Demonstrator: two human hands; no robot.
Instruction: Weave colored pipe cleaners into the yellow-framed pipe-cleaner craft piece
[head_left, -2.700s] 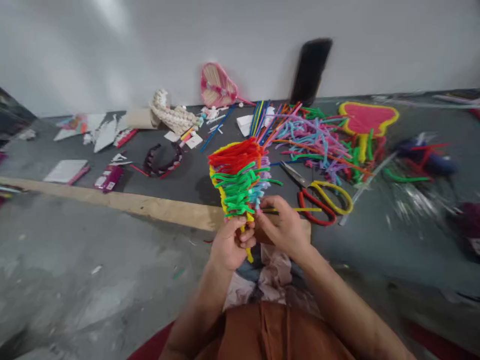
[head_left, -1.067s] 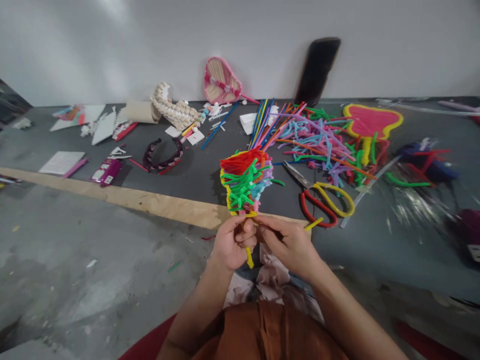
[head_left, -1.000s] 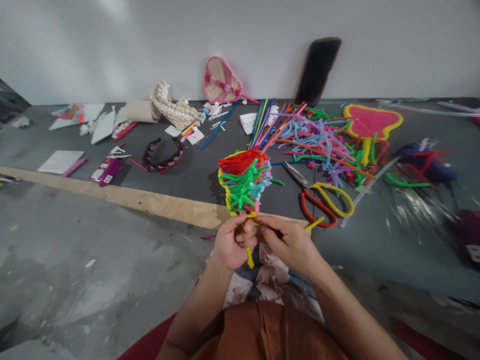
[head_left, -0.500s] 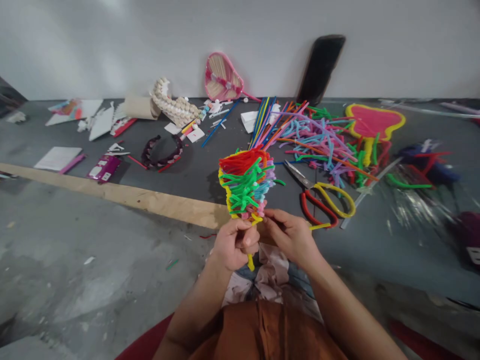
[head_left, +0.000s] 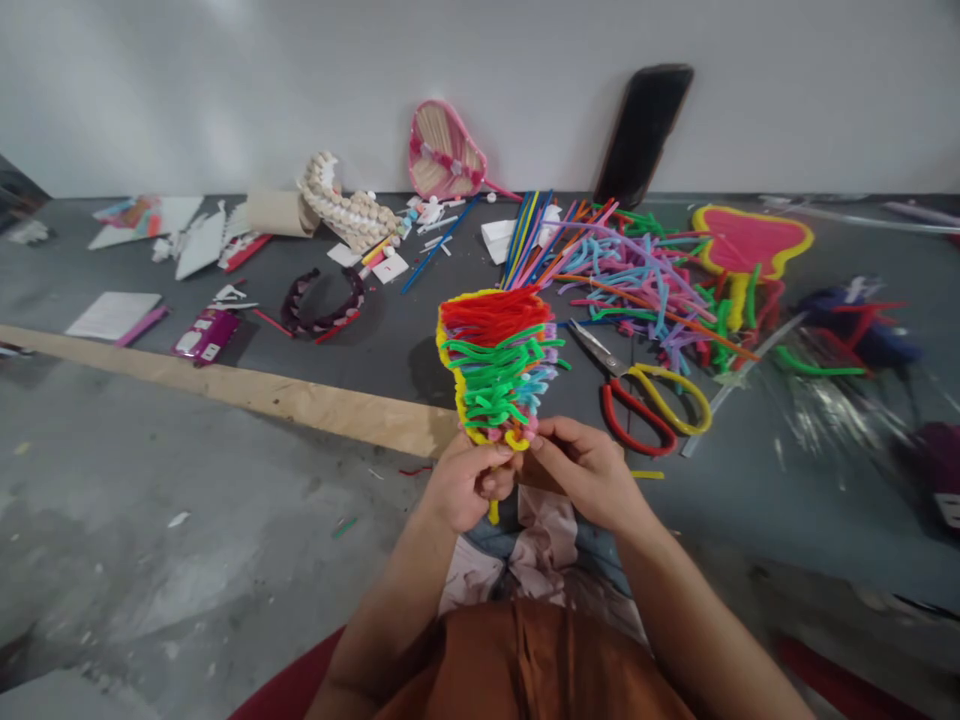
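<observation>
A fan-shaped pipe cleaner craft [head_left: 495, 365] with a yellow edge stands upright between my hands, with rows of red, green, blue and pink pipe cleaners across it. My left hand [head_left: 470, 482] is closed round the base, and a yellow stem pokes out below the fingers. At the lower right corner, my right hand [head_left: 581, 462] pinches the craft by a small bent yellow pipe cleaner end [head_left: 517, 441]. What exactly lies under the right fingertips is partly hidden. Scissors [head_left: 626, 378] with one red and one yellow handle lie just right of the craft.
Loose pipe cleaners [head_left: 637, 280] are heaped behind the scissors, beside a pink and yellow fan [head_left: 754, 240]. A phone [head_left: 643, 135] and a pink fan [head_left: 442, 150] lean on the wall. To the left lie a dark headband [head_left: 296, 315] and a purple packet [head_left: 206, 335].
The craft has turned to face me more squarely, showing more of its red and green rows. The yellow end at its base now curls downward. Both hands keep hold.
</observation>
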